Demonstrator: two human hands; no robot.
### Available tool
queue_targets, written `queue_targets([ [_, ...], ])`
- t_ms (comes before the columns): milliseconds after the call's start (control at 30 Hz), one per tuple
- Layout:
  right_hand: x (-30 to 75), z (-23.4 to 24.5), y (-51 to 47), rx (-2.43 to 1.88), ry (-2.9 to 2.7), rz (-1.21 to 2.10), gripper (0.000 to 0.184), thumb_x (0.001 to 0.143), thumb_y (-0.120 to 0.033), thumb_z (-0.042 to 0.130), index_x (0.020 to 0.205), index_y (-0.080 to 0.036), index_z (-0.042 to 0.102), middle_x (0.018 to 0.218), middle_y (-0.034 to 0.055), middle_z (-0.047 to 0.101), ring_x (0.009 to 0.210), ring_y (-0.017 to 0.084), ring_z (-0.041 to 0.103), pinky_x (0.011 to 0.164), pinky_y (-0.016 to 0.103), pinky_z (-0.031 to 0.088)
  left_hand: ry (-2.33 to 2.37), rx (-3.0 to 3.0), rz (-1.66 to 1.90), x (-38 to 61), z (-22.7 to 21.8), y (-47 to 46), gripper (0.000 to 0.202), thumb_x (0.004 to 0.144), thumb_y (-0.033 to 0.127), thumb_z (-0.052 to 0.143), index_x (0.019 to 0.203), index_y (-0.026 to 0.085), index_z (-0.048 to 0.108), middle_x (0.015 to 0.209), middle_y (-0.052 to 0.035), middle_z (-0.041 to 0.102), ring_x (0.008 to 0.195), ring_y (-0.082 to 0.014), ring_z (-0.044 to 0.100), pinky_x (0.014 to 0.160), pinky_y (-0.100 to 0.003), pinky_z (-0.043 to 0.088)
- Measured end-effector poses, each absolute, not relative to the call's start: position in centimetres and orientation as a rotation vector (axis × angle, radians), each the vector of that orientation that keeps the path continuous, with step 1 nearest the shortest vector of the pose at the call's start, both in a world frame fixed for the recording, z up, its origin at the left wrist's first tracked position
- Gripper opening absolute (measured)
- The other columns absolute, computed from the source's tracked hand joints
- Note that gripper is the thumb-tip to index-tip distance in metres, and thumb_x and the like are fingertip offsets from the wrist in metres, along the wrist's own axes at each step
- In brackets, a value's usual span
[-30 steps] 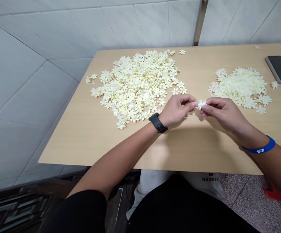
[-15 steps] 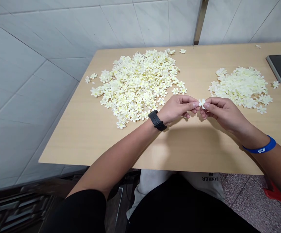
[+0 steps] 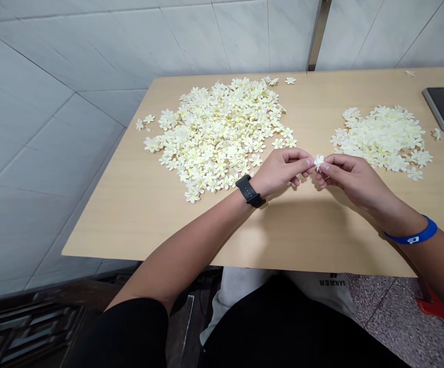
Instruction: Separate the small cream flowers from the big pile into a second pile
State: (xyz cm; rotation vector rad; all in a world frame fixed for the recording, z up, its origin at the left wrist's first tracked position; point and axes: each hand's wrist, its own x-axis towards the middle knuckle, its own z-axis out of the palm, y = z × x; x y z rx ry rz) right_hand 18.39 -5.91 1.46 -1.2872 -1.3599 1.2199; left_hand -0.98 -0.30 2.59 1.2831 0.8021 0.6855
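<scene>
Artificial blossom [image 3: 319, 162], cream-white, sits pinched between the fingertips of both hands, above the tabletop [image 3: 302, 235] and between two piles. Left hand [image 3: 279, 171] and right hand [image 3: 354, 179] are curled closed on it. Larger blossom pile [image 3: 217, 133] lies beyond left hand; smaller blossom pile [image 3: 378, 138] lies beyond right hand.

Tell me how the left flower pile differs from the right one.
The left flower pile is larger than the right flower pile. The left pile's blossoms show yellow centres, while the right pile's look paler and more matted. Both are cream-white flowers on the wooden table.
</scene>
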Motion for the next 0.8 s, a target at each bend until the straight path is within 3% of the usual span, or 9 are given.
queue_targets([
  [100,18.4,1.2,-6.0,-1.313,-1.406,0.744,0.026,0.088,-0.044,0.08,0.103,-0.026,0.069,0.092,0.0044,0.071,0.082,0.02,0.069,0.073,0.037,0.062,0.85,1.371,0.733,-0.8,2.6,-0.5,0.014,0.094,0.015,0.063,0.08,0.012,0.064,0.069,0.0008,0.063,0.056,-0.0051,0.056,0.053,-0.017,0.048],
  [200,18.3,1.5,-6.4,-1.266,-1.561,0.111,0.014,0.088,-0.034,0.08,0.095,-0.027,0.07,0.095,0.0057,0.072,0.087,0.022,0.068,0.076,0.039,0.059,0.866,1.483,0.795,-0.7,2.1,-0.7,0.012,0.092,0.016,0.062,0.08,0.013,0.064,0.068,0.0021,0.061,0.055,-0.005,0.055,0.053,-0.017,0.046],
  [267,18.0,1.8,-6.7,-1.209,-1.701,-0.063,0.005,0.091,-0.03,0.077,0.088,-0.027,0.073,0.089,0.0051,0.074,0.081,0.022,0.068,0.075,0.039,0.057,0.857,1.551,0.823,-0.7,1.7,-0.7,0.012,0.092,0.017,0.061,0.08,0.013,0.064,0.069,0.002,0.061,0.056,-0.0055,0.055,0.054,-0.018,0.045],
  [567,17.4,2.1,-7.1,-1.384,-1.669,0.397,0.011,0.09,-0.038,0.076,0.08,-0.034,0.079,0.086,0.0028,0.08,0.08,0.027,0.071,0.08,0.044,0.056,0.744,1.696,0.845,-0.7,1.7,-0.8,0.019,0.095,0.029,0.062,0.084,0.014,0.068,0.089,-0.0051,0.073,0.079,-0.0111,0.063,0.076,-0.024,0.051],
  [800,17.3,2.3,-7.2,-1.39,-1.607,0.505,0.014,0.089,-0.039,0.079,0.075,-0.034,0.08,0.079,0.0021,0.078,0.075,0.025,0.071,0.076,0.043,0.057,0.724,1.703,0.84,-0.8,1.4,-0.7,0.022,0.097,0.033,0.062,0.086,0.015,0.066,0.089,-0.0051,0.072,0.077,-0.0114,0.062,0.073,-0.024,0.05],
])
